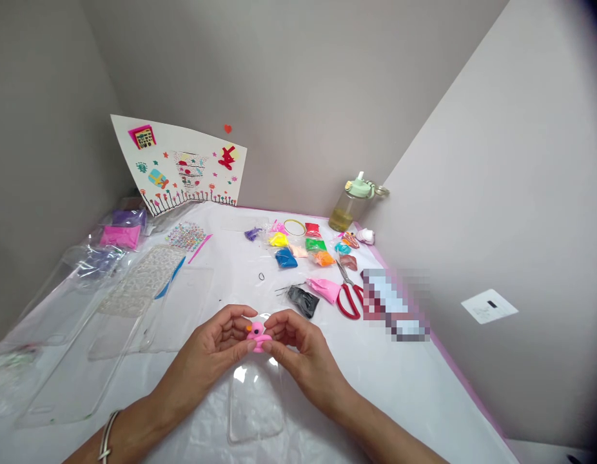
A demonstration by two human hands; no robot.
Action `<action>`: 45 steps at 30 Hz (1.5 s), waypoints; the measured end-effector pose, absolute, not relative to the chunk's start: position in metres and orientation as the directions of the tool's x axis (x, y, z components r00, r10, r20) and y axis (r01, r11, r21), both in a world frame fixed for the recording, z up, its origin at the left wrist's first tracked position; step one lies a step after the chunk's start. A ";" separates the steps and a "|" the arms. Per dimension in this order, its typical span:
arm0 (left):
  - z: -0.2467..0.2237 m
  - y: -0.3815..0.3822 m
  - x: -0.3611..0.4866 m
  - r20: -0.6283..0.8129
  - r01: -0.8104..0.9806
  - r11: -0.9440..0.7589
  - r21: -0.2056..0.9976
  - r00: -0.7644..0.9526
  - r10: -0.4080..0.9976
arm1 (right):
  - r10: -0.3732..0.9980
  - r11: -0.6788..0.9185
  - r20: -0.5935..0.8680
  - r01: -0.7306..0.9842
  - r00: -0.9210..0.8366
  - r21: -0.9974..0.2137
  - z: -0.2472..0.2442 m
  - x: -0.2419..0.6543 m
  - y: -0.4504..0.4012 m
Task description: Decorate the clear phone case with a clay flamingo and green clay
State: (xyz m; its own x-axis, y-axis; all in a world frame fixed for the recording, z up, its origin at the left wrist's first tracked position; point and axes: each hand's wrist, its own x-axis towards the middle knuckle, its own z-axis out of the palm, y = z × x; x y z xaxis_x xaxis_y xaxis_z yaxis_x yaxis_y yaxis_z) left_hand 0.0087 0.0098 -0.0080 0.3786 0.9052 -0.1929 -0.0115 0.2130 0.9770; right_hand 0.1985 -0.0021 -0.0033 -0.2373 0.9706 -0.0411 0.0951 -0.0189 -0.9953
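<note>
Between my two hands is a small pink clay duck (258, 339) with an orange beak and a dark eye. My left hand (220, 338) pinches its left side, thumb low near the base. On the other side, my right hand (294, 340) grips it with the thumb at the lower right edge and the fingers curled behind. A clear phone case (256, 412) lies on the table below the duck, its upper end partly covered by my hands. Just beyond my right hand are a black clay packet (302, 301) and a pink clay packet (324, 289).
Red-handled scissors (349, 299) lie to the right, beside a pixelated object (395, 306). Several colored clay packets (285, 258) sit farther back, near a green-lidded bottle (349, 203). On the left are a blue tool (171, 278), beads (187, 236) and clear plastic trays (76, 361).
</note>
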 end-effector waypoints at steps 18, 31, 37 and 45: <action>-0.012 0.013 0.007 -0.168 0.012 0.177 0.984 0.380 0.909 | 0.801 0.599 0.455 0.545 -0.389 -0.586 -0.015 0.209 -0.003; -0.003 0.019 -0.009 -0.087 0.286 0.023 0.958 0.210 0.974 | 0.910 0.407 0.244 0.613 -0.334 -0.677 -0.012 0.209 0.000; -0.002 0.018 -0.008 -0.064 0.321 -0.006 0.947 0.206 0.976 | 0.912 0.395 0.188 0.664 -0.363 -0.635 -0.015 0.208 0.001; 0.001 0.017 -0.008 -0.062 0.356 -0.015 0.934 0.205 0.977 | 0.906 0.419 0.222 0.681 -0.361 -0.601 -0.019 0.207 0.001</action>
